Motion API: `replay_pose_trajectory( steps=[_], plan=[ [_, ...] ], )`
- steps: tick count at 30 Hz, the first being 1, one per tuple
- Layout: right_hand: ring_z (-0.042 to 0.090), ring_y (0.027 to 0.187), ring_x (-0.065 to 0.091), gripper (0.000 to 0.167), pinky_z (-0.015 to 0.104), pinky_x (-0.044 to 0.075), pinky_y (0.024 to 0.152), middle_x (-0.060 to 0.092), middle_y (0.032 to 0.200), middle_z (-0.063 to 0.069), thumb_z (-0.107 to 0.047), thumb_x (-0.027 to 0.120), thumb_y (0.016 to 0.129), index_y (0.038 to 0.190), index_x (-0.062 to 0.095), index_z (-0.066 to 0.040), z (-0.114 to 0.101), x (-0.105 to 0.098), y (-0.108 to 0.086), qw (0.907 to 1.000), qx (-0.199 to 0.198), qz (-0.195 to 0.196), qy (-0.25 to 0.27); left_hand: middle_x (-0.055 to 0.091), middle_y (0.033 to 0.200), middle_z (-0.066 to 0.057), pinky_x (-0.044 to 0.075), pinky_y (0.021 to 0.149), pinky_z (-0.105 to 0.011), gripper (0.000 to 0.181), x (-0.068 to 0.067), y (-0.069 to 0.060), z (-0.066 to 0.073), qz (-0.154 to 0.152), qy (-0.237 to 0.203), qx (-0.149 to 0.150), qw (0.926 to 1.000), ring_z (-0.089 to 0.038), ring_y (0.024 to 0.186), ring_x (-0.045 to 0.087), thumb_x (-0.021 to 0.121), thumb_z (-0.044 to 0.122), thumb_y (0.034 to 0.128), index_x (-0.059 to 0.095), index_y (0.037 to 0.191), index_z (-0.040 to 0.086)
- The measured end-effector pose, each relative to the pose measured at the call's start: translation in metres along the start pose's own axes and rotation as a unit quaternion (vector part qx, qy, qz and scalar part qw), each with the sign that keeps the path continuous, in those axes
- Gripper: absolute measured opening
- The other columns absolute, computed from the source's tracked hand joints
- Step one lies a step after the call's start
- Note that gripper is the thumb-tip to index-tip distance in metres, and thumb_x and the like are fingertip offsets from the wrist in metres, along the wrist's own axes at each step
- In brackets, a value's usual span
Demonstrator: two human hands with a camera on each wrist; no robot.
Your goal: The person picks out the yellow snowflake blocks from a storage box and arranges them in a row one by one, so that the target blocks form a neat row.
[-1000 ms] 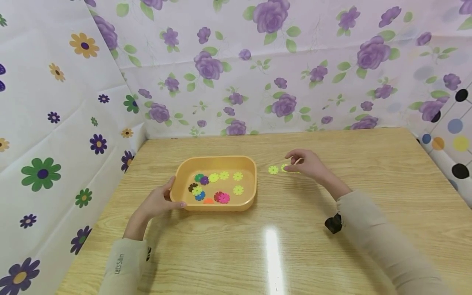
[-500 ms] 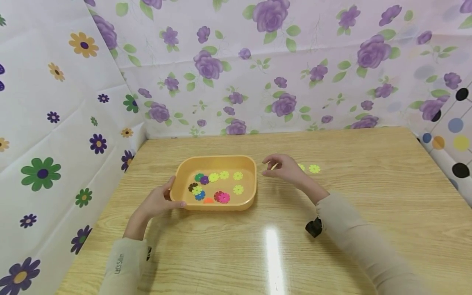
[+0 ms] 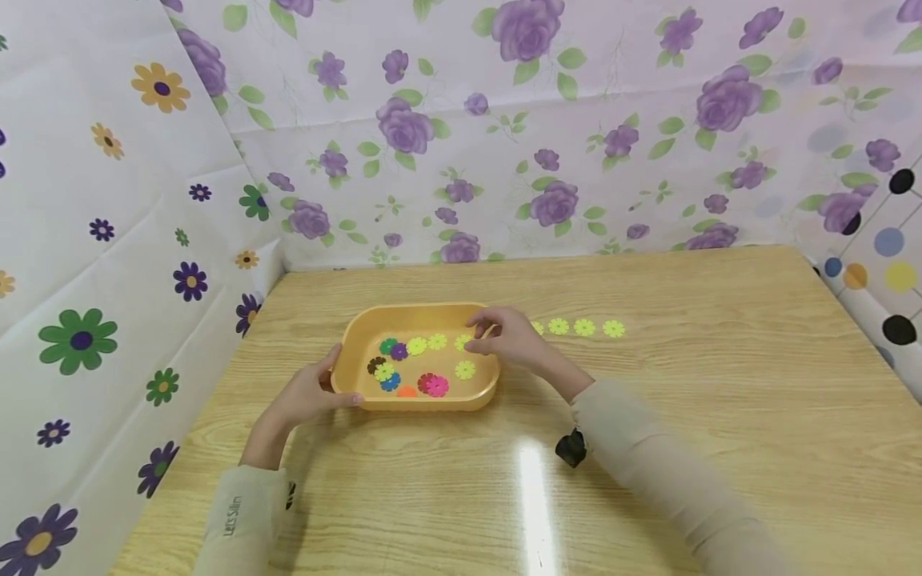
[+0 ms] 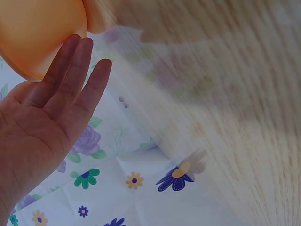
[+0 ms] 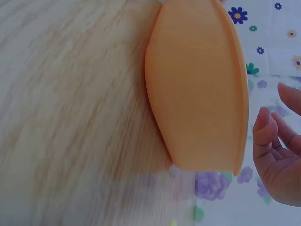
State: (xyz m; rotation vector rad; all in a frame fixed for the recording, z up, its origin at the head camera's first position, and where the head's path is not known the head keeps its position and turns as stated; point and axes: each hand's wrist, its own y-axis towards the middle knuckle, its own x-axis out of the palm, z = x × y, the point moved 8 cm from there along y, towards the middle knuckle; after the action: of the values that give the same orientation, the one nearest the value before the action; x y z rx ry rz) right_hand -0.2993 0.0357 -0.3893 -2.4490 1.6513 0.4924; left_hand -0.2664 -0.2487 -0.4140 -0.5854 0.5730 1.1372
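Note:
My left hand [image 3: 306,396] holds the left end of a yellow-orange plastic basin [image 3: 432,406], its thumb at the front corner. In the left wrist view, fingers [image 4: 70,82] lie along the basin's outside. Inside are several flat, flower-shaped plastic pieces: yellow, green, purple, brown, blue, orange, dark red and a pink piece [image 3: 437,386]. My right hand [image 3: 510,340] hovers over the basin's right side with fingers loosely bent and nothing seen between them. Its fingertips are near a yellow flower piece [image 3: 461,342]. The right wrist view shows the hand [image 5: 280,155] beyond the basin's rim.
Right of the basin, several yellow flower pieces [image 3: 584,327] lie in a row on the wooden table [image 3: 684,336]; the leftmost is partly hidden by the right hand. A black device [image 3: 571,448] is at the right wrist. Flower-patterned sheets [image 3: 461,136] hang behind and at the left.
My right hand has moved left from the row of yellow pieces to above the basin, uncovering more of the row. The left hand and the basin stay where they were.

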Motion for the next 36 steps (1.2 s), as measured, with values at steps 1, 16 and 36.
replay_pose_trajectory(
  steps=[1,16,36],
  plan=[
    [0.015,0.067,0.055,0.031,0.025,0.044,0.057,0.058,0.084,0.007,-0.011,0.073,0.077,0.105,0.063,-0.001,-0.001,0.004,0.001,1.0,-0.003,-0.001,-0.004,0.038,0.133,-0.031,0.045,0.086,-0.042,0.105,0.0,0.0,0.0,0.002,0.002,0.001,1.0,-0.03,0.102,0.056,0.077,0.033,0.0721,0.01,0.143,-0.003],
    [0.023,0.076,0.058,0.032,0.024,0.049,0.064,0.061,0.092,0.014,-0.012,0.072,0.078,0.107,0.065,-0.001,-0.013,0.058,0.016,0.9991,-0.025,-0.02,-0.028,0.033,0.136,-0.031,0.045,0.087,-0.042,0.104,0.001,-0.001,0.002,0.005,0.004,0.004,1.0,-0.03,0.102,0.056,0.077,0.032,0.0723,0.01,0.143,-0.004],
    [0.026,0.1,0.055,0.044,0.03,0.044,0.083,0.063,0.106,0.013,-0.011,0.075,0.075,0.115,0.061,0.0,-0.019,0.115,0.043,0.9929,-0.023,-0.065,-0.096,0.048,0.123,-0.033,0.048,0.082,-0.038,0.103,0.002,-0.001,-0.001,-0.003,-0.006,0.009,0.9999,-0.028,0.097,0.058,0.075,0.031,0.0743,0.008,0.143,-0.004]
  ],
)
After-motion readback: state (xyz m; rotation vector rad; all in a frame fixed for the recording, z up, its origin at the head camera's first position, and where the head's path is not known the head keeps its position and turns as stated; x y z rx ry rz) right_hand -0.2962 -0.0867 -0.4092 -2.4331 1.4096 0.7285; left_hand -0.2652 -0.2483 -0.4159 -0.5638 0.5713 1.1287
